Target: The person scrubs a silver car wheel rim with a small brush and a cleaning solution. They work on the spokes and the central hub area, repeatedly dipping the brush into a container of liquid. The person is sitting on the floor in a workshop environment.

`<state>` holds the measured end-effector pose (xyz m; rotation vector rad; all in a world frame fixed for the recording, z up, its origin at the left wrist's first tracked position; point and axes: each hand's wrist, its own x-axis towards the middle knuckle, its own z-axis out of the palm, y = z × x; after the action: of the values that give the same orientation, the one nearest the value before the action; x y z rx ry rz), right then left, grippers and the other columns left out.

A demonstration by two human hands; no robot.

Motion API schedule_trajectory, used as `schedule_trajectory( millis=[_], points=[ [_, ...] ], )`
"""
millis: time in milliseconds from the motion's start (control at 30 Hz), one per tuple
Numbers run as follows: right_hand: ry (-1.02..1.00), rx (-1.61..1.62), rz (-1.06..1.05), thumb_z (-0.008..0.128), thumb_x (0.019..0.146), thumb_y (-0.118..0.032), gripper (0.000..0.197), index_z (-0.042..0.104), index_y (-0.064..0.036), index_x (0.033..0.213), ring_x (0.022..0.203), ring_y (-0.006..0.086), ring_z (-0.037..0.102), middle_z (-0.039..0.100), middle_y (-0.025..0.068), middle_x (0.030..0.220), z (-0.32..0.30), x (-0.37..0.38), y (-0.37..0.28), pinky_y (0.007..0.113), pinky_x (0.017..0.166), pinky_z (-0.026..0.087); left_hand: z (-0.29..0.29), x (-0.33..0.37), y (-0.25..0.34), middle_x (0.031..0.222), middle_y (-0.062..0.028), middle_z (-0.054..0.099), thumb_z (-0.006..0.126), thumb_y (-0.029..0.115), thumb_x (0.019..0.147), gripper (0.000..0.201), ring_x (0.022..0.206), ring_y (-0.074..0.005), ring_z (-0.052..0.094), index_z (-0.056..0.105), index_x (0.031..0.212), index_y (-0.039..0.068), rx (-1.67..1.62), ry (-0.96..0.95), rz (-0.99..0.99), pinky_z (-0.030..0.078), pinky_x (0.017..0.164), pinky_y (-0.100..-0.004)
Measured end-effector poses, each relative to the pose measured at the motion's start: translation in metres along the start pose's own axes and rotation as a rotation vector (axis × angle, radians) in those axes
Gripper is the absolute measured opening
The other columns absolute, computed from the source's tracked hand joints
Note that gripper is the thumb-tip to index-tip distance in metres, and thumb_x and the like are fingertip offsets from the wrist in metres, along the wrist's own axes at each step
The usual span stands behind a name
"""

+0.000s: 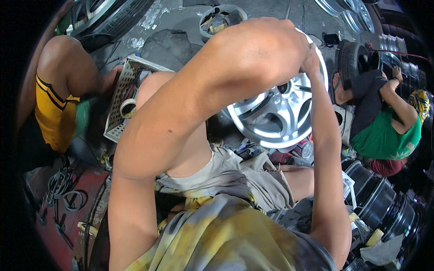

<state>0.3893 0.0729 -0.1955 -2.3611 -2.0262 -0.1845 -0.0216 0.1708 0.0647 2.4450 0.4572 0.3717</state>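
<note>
A silver alloy wheel rim (289, 118) with several spokes stands tilted in front of my knees. Over its top reaches my left arm, bent sharply at the elbow. My left hand (289, 47) is at the rim's upper part, its fingers hidden behind the wrist and my other hand. At the upper right edge of the rim is my right hand (311, 61), its fingers drawn together close against the left one. Whatever lies between these fingers is hidden. A red can (304, 148) lies just below the rim.
A pale plastic crate (114, 113) holding a tape roll (128, 108) stands at my left, near a person in yellow shorts (56, 115). A bucket (221, 20) of scraps stands ahead. Another person in green (384, 131) sits at right, among tyres (352, 63) and black rims (375, 194).
</note>
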Motion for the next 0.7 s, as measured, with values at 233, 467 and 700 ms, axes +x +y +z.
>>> schedule_trajectory(
  millis=[233, 467, 700],
  points=[
    [0.025, 0.285, 0.037, 0.057, 0.094, -0.009, 0.038, 0.058, -0.0007, 0.131, 0.114, 0.0406, 0.06, 0.058, 0.0242, 0.126, -0.051, -0.087, -0.107, 0.049, 0.093, 0.051, -0.013, 0.015, 0.009, 0.086, -0.023, 0.071, 0.067, 0.028, 0.093, 0.032, 0.083, -0.0399, 0.071, 0.074, 0.099, -0.002, 0.04, -0.193, -0.125, 0.056, 0.076, -0.0453],
    [0.128, 0.115, 0.368, 0.053, 0.097, -0.013, 0.023, 0.064, -0.0013, 0.114, 0.095, 0.0438, 0.063, 0.062, 0.0243, 0.109, -0.067, -0.176, -0.042, 0.05, 0.085, 0.05, 0.0, 0.007, -0.001, 0.098, -0.0251, 0.071, 0.066, 0.034, 0.094, 0.037, 0.095, -0.0379, 0.07, 0.075, 0.104, 0.0, 0.12, -0.096, -0.096, 0.055, 0.084, -0.0439],
    [-0.306, -0.239, -0.001, 0.052, 0.098, -0.019, 0.025, 0.066, -0.0016, 0.108, 0.09, 0.0439, 0.065, 0.063, 0.0235, 0.105, -0.06, -0.167, 0.03, 0.05, 0.079, 0.053, -0.01, 0.011, 0.017, 0.095, -0.0246, 0.072, 0.065, 0.031, 0.095, 0.035, 0.089, -0.0384, 0.071, 0.075, 0.105, -0.001, 0.062, -0.233, -0.134, 0.056, 0.08, -0.0457]
  ],
)
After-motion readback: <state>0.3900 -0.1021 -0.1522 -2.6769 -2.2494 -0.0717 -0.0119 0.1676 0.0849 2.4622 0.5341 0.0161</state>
